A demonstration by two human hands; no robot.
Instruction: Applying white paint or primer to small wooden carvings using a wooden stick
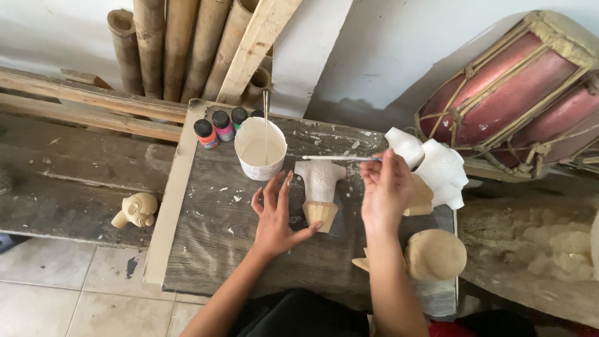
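Looking down from your head at a weathered wooden board point(212, 249) serving as a worktable, here is the scene from left to right. Far left, off the board on a lower plank, lies a small unpainted carved head point(136, 210), well apart from your hands. At the board's back left edge stand small paint bottles point(215, 128) with black caps, and just beside them a white cup point(260, 150) of pale paint with a thin stick standing in it. Your left hand point(274, 215) lies open, fingers spread, its thumb touching the bare tan base of a small carved figure point(319, 193) near the board's middle; it steadies the piece rather than gripping it. The figure's upper part looks whitish and its base is raw wood, so the coating seems partly done with the base left. Your right hand point(384, 190) is closed in a pinch on a thin paintbrush point(340, 158), held level above the figure with its tip pointing toward the cup. Right of that hand stand two white-coated carvings point(437, 165), apparently finished, and nearer you an uncoated rounded wooden head point(435, 254), apparently waiting. Open room lies in front of your left hand on the board's near left; the right side is crowded, and the board's right edge sits just past the carvings. Beyond it, a reddish rope-laced drum point(524, 87) rests against the wall.
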